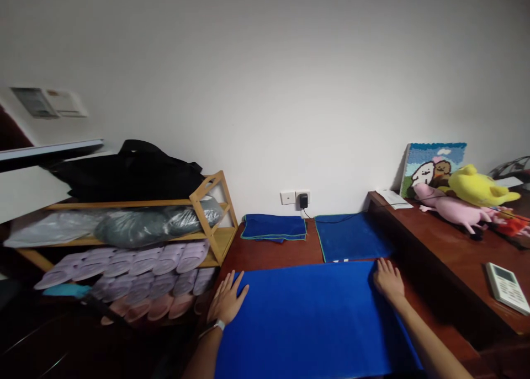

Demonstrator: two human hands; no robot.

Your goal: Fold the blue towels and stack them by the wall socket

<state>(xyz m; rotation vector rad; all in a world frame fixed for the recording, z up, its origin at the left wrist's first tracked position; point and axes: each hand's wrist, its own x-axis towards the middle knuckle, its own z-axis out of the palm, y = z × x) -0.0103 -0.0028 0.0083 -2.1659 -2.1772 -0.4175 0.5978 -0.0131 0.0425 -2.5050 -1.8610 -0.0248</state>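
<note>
A large bright blue cloth (310,318) lies spread on the reddish-brown wooden table (265,255) before me. My left hand (227,300) rests flat at its far left corner, fingers apart, a watch (217,324) on the wrist. At the far right corner lies my right hand (388,279), palm down with the fingers stretched out. Behind it, a darker blue cloth (351,238) with a green edge is laid flat. To its left sits a folded blue cloth (273,227) with the same edging.
On the left stands a wooden rack (229,241) with several slippers (143,261) and a black bag (136,175) on top. A black adapter (303,201) is plugged into the wall. The raised right surface holds plush toys (451,205) and a white remote (507,286).
</note>
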